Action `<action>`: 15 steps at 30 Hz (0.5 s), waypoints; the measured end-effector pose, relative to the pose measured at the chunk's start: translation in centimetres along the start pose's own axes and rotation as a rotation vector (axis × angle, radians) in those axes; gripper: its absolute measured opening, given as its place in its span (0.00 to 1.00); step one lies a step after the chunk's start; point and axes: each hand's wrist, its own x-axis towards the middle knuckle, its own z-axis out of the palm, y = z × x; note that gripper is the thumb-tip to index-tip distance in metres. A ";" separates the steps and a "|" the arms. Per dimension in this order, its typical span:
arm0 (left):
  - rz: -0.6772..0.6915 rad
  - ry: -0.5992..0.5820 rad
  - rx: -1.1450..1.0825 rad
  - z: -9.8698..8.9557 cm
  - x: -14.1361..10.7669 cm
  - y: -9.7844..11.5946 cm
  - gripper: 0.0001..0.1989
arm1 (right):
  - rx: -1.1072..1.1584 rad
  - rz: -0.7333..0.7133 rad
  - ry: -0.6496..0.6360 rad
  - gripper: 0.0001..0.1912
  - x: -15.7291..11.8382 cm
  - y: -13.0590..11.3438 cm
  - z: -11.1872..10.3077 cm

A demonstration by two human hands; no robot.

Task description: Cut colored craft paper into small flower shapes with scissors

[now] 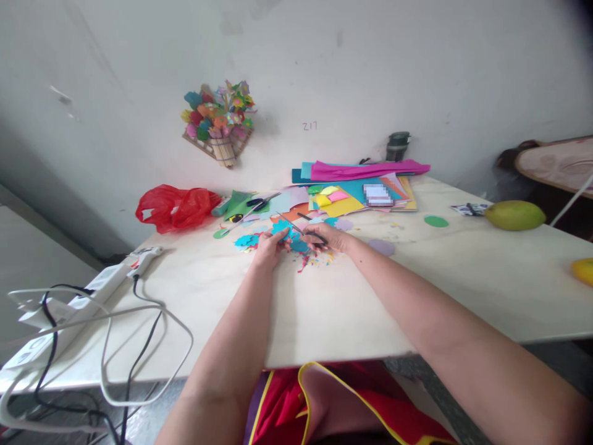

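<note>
My left hand (273,245) is closed on a blue paper cutout (280,228) with a scalloped edge, held just above the table. In my right hand (328,238) is a pair of scissors (315,237), its dark handles in my fingers and its blades pointing left toward the blue paper. Another blue scalloped cutout (247,241) lies left of my left hand. Small colourful paper scraps (309,262) are scattered below and between the hands. A pale purple paper circle (380,248) rests right of my right wrist.
Coloured sheets (343,170), a phone (378,194) and a second pair of scissors (259,202) lie behind the hands. A red plastic bag (173,207) sits at back left. Power strips (69,321) with loose cables are at left, a green mango (515,215) at right.
</note>
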 end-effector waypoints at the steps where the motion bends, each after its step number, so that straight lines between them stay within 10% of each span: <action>1: -0.002 0.002 0.000 0.0 0.0 0.0 0.15 | -0.001 0.004 0.001 0.11 0.0 -0.1 0.0; 15: -0.011 0.061 -0.073 0.1 0.1 0.0 0.18 | -0.009 -0.043 -0.024 0.14 0.7 1.1 -0.4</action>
